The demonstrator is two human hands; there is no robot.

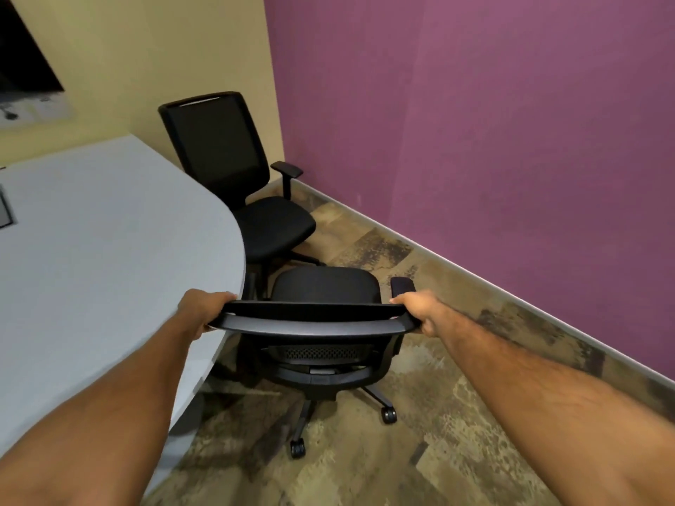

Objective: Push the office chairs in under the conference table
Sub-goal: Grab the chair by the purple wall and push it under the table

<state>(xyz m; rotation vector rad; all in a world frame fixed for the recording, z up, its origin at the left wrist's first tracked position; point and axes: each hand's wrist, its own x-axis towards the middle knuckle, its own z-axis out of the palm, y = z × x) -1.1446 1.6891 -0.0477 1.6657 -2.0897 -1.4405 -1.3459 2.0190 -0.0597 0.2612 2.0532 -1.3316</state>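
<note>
A black office chair [321, 319] on castors stands right in front of me, beside the rounded end of the grey conference table [109, 250]. My left hand [202, 312] grips the left end of its backrest top. My right hand [420, 312] grips the right end. The chair's seat points away from me, along the table's edge, and its left side is close to the tabletop. A second black office chair [233, 169] stands farther back, partly tucked behind the table's curve, its seat turned toward the purple wall.
A purple wall [493, 140] with a pale baseboard runs along the right, leaving a strip of patterned brown carpet [401, 451]. A beige wall [164, 49] stands at the back with a dark screen [22, 56] at the top left. A grey recessed panel [5, 213] is set into the tabletop.
</note>
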